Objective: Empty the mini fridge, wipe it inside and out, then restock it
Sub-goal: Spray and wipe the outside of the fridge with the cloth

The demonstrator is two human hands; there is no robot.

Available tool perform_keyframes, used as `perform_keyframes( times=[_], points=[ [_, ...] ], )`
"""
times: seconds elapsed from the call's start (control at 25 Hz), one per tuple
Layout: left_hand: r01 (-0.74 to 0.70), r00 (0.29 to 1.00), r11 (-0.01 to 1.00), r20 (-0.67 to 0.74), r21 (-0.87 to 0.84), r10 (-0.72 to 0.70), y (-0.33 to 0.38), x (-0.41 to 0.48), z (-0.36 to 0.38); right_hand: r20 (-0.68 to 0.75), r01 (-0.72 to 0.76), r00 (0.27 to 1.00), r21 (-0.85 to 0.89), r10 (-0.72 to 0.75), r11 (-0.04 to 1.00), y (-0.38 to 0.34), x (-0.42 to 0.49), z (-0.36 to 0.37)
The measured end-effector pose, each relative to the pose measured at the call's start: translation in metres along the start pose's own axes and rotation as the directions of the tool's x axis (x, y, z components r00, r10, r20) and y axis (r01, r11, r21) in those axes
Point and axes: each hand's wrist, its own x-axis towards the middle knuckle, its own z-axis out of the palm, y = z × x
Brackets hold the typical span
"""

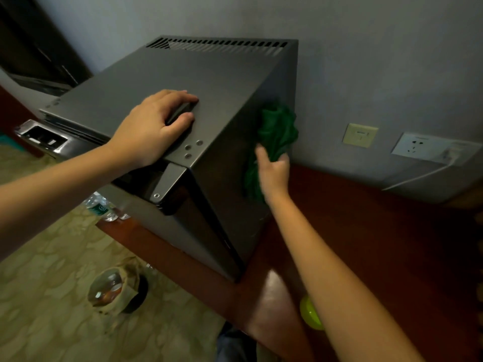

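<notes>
The grey mini fridge stands on a red-brown wooden counter, its door swung open to the left. My left hand lies on the fridge top, fingers curled round a dark raised handle there. My right hand grips a crumpled green cloth and holds it against the fridge's right side wall.
A wall with two sockets and a white cable runs behind the counter. On the patterned floor lie plastic bottles and a paper bag with items. A yellow-green round object sits below my right forearm.
</notes>
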Motion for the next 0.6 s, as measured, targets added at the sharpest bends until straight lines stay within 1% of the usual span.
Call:
perform_keyframes(
  times=[0.04, 0.12, 0.16, 0.2, 0.24, 0.32, 0.4, 0.44, 0.48, 0.52, 0.56, 0.6],
  points=[
    [0.007, 1.000, 1.000, -0.001, -0.005, -0.007, 0.002, 0.000, 0.000, -0.056, -0.177, 0.982, 0.031, 0.178, 0.984, 0.024, 0.007, -0.005],
    [0.017, 1.000, 1.000, -0.008, -0.017, -0.017, 0.004, -0.001, -0.002, -0.110, -0.428, 0.892, 0.103, 0.438, 0.898, 0.075, -0.017, -0.011],
    [0.018, 1.000, 1.000, -0.009, -0.023, -0.018, 0.004, -0.002, -0.002, -0.117, -0.510, 0.846, 0.111, 0.521, 0.853, 0.094, -0.047, -0.013],
    [0.018, 1.000, 1.000, -0.010, -0.024, -0.018, 0.003, -0.003, -0.003, -0.106, -0.549, 0.824, 0.095, 0.557, 0.830, 0.107, -0.082, -0.014],
    [0.019, 1.000, 0.999, -0.010, -0.028, -0.020, 0.003, -0.003, -0.003, -0.080, -0.539, 0.836, 0.053, 0.542, 0.840, 0.111, -0.113, -0.015],
    [0.026, 1.000, 0.999, -0.008, -0.042, -0.027, 0.004, -0.002, -0.003, -0.020, -0.451, 0.892, -0.005, 0.451, 0.893, 0.102, -0.143, -0.016],
    [0.030, 1.000, 0.998, -0.004, -0.049, -0.030, 0.003, -0.001, -0.002, -0.001, -0.313, 0.950, 0.002, 0.313, 0.950, 0.068, -0.138, -0.016],
    [0.030, 1.000, 0.998, -0.003, -0.050, -0.030, 0.003, -0.002, -0.002, 0.022, -0.197, 0.980, 0.032, 0.196, 0.980, 0.041, -0.132, -0.016],
    [0.028, 1.000, 0.998, -0.005, -0.052, -0.028, 0.002, -0.002, -0.002, 0.086, -0.035, 0.996, 0.055, 0.030, 0.998, 0.014, -0.127, -0.016],
    [0.022, 1.000, 0.998, -0.010, -0.056, -0.023, 0.000, -0.003, -0.002, 0.195, 0.155, 0.966, 0.080, -0.168, 0.985, -0.008, -0.125, -0.014],
    [0.017, 1.000, 0.998, -0.013, -0.058, -0.017, 0.000, -0.002, -0.001, 0.307, 0.338, 0.887, 0.078, -0.345, 0.938, -0.026, -0.127, -0.011],
    [0.010, 1.000, 0.998, -0.013, -0.056, -0.011, 0.000, -0.001, -0.001, 0.389, 0.501, 0.795, 0.013, -0.466, 0.865, -0.036, -0.130, -0.007]
  ],
)
